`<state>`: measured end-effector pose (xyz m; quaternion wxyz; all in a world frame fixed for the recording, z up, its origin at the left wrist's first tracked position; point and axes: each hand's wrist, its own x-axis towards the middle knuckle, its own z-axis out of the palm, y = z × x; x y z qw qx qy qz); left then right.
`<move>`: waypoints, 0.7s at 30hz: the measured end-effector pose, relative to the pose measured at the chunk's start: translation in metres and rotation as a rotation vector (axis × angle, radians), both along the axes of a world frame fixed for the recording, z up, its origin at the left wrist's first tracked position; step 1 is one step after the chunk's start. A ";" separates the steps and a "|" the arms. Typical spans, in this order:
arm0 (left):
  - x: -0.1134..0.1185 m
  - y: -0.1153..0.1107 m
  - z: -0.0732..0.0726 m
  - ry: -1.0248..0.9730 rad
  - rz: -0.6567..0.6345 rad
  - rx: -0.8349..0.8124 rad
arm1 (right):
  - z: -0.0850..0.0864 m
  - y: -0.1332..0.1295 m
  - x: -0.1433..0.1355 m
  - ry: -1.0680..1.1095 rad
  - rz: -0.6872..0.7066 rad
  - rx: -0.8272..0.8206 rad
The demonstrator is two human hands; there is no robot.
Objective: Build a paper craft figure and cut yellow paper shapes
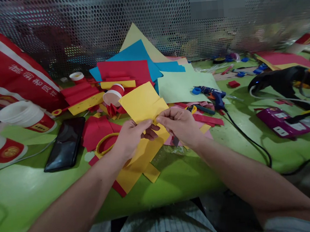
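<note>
A sheet of yellow paper (pixel 142 102) is pinched at its near edge between my two hands, tilted up above the table. My left hand (pixel 135 133) grips it with thumb and fingertips. Close beside it, my right hand (pixel 178 123) pinches the same edge, where a small part looks bent or torn; my fingers hide the exact spot. Under my hands lie more yellow paper pieces (pixel 134 171). Left of them, yellow-handled scissors (pixel 101 146) rest on red paper (pixel 94 129). A red and white paper cup (pixel 115 93) lies on its side beyond my left hand.
Blue, red and pale green sheets (pixel 174 87) are piled against a perforated metal screen (pixel 83 28). A blue glue gun (pixel 216 96) with a black cord lies right. At left are a phone (pixel 66 144), stacked paper cups (pixel 23 115) and a red bag (pixel 17 66). A purple power strip (pixel 281 122) sits far right.
</note>
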<state>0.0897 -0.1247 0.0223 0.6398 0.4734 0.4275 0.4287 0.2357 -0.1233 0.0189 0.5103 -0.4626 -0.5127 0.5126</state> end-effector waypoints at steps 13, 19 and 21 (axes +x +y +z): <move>0.002 0.002 -0.001 0.048 0.029 0.031 | 0.001 -0.002 0.000 -0.104 0.007 0.051; 0.003 0.002 0.000 0.086 0.061 0.060 | -0.002 -0.001 -0.001 -0.069 -0.010 0.078; 0.002 0.002 0.000 0.067 0.074 0.048 | -0.001 -0.001 0.000 -0.011 -0.036 0.050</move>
